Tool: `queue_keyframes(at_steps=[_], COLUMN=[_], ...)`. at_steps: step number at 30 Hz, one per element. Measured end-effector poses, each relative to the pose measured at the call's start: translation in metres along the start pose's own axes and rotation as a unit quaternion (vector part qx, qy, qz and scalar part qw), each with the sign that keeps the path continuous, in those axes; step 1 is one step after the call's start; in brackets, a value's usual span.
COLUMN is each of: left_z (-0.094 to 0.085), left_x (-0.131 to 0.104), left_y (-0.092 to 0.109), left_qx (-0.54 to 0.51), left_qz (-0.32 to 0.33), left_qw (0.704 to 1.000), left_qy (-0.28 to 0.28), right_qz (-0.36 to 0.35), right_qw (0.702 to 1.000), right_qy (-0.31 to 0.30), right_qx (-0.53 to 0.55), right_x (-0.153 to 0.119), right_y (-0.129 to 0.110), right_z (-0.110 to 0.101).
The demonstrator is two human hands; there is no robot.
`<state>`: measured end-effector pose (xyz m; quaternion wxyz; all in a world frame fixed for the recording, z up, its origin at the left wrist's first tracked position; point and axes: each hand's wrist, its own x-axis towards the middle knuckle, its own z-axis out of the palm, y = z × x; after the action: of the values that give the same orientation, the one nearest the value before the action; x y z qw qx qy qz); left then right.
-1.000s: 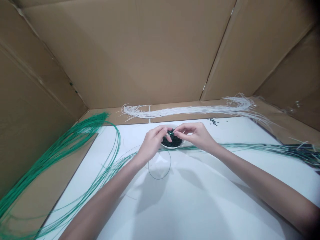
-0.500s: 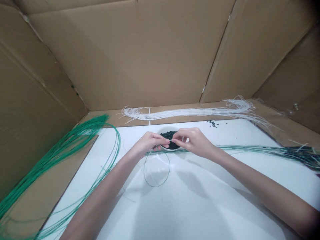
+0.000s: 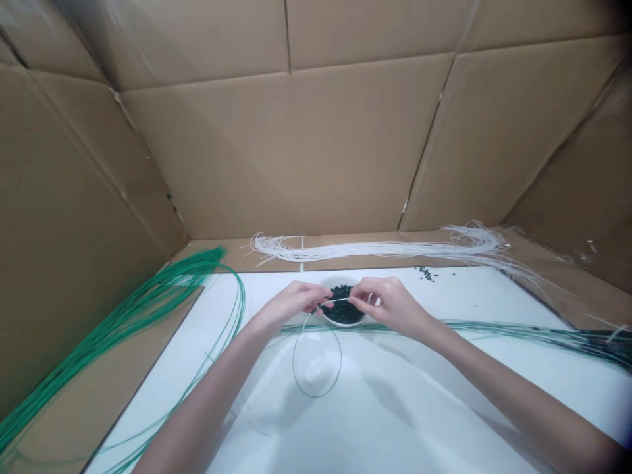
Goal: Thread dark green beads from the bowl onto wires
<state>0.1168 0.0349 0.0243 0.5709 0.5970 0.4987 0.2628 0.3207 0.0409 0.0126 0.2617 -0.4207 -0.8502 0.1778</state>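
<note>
A pale thin string [image 3: 338, 300] runs short and nearly straight between my two hands. My right hand [image 3: 388, 301] pinches its right end between thumb and forefinger. My left hand [image 3: 296, 299] is closed around the string on the other side, with a few small dark beads [image 3: 315, 310] at its fingertips. From the left hand a thin green loop [image 3: 341, 363] hangs in front of the bowl. Right behind and beneath the fingers stands a white bowl [image 3: 345, 324] filled with small black beads [image 3: 351, 312].
A bundle of green strings [image 3: 123, 329] curves along the left side. White strings [image 3: 375, 249] lie across the back on cardboard. Green strings with dark beads [image 3: 557, 336] stretch to the right. Loose black beads [image 3: 425, 274] lie behind the bowl. Cardboard walls [image 3: 345, 145] enclose the white table [image 3: 444, 408].
My hands have drawn slightly apart, so more pale string shows between them. Dark beads now show at my left fingertips. The whole view has shifted, with the scene lower in the picture.
</note>
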Motion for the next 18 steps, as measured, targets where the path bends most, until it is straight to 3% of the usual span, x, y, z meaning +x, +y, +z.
queue_keyframes(at_steps=[5,11,15,18], left_z=[0.010,0.004,0.002,0.003], left_x=[0.002,0.005,0.009,0.013], left_y=[-0.007,-0.012,-0.014,-0.018], left_qx=[-0.032,-0.051,-0.026,0.010], left_qz=[0.045,-0.014,-0.027,-0.007], left_qw=[0.998,0.998,0.999,0.997], left_qy=[-0.016,-0.031,0.027,0.081], right_qz=[-0.005,-0.001,0.010,0.005], right_qw=[1.000,1.000,0.998,0.992], right_qy=[0.002,-0.016,-0.056,-0.125], right_qx=[0.000,0.022,0.030,-0.024], right_x=[-0.001,0.004,0.010,0.017], right_y=[-0.004,-0.004,0.005,0.014], right_z=[0.004,0.002,0.003,0.013])
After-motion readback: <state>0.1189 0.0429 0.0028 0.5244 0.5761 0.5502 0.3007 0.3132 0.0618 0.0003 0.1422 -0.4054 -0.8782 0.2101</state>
